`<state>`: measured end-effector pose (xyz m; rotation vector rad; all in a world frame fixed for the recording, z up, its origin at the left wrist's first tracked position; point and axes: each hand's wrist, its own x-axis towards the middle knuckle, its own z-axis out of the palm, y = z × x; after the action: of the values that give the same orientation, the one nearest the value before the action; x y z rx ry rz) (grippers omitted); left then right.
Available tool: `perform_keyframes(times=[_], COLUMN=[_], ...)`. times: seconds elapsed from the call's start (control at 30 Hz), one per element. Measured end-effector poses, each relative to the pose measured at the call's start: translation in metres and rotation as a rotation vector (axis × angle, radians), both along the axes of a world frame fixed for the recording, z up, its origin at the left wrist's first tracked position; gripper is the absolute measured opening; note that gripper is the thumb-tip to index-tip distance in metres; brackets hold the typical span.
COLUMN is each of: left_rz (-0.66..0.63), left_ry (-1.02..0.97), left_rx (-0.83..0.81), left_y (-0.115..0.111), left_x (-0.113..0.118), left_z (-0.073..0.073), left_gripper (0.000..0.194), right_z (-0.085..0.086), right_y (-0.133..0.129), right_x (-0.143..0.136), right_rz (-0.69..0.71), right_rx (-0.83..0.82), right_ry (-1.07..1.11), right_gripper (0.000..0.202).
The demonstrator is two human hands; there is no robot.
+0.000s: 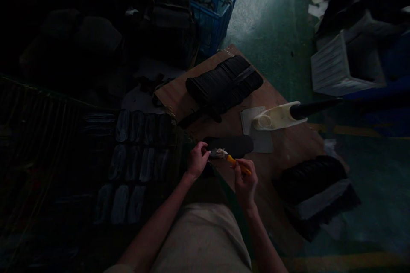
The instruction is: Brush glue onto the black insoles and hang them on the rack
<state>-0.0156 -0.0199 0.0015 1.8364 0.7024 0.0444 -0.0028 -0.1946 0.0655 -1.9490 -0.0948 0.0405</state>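
Observation:
My right hand is closed around the yellow handle of a brush, whose bristles point left over a dark, round-ended flat piece. At that piece's left end, my left hand has its thumb and fingertips pinched together on the near edge of something dark, too dim to make out fully. The flat piece lies on a brown board, just in front of a white sheet. On the sheet stands a cream-coloured container with a black handle or stick leaning out to the right.
A row of black pieces lies at the board's back, another dark stack at its right. Bundles sit in rows at left. A blue crate stands behind, a grey bin at right.

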Motion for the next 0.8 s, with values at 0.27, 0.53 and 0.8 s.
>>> perform_keyframes(times=[0.27, 0.53, 0.8], left_rz=[-0.052, -0.07, -0.065], left_ry=[0.003, 0.005, 0.011], left_rx=[0.056, 0.073, 0.057], left_y=[0.002, 0.002, 0.004], left_x=[0.0, -0.002, -0.001], left_z=[-0.001, -0.001, 0.002], left_gripper=[0.02, 0.023, 0.022], right_z=[-0.003, -0.007, 0.007], right_y=[-0.054, -0.038, -0.006], right_x=[0.035, 0.018, -0.002], right_rz=[-0.146, 0.037, 0.209], right_rx=[-0.296, -0.561, -0.27], right_ry=[-0.295, -0.391, -0.291], right_gripper=[0.011, 0.017, 0.022])
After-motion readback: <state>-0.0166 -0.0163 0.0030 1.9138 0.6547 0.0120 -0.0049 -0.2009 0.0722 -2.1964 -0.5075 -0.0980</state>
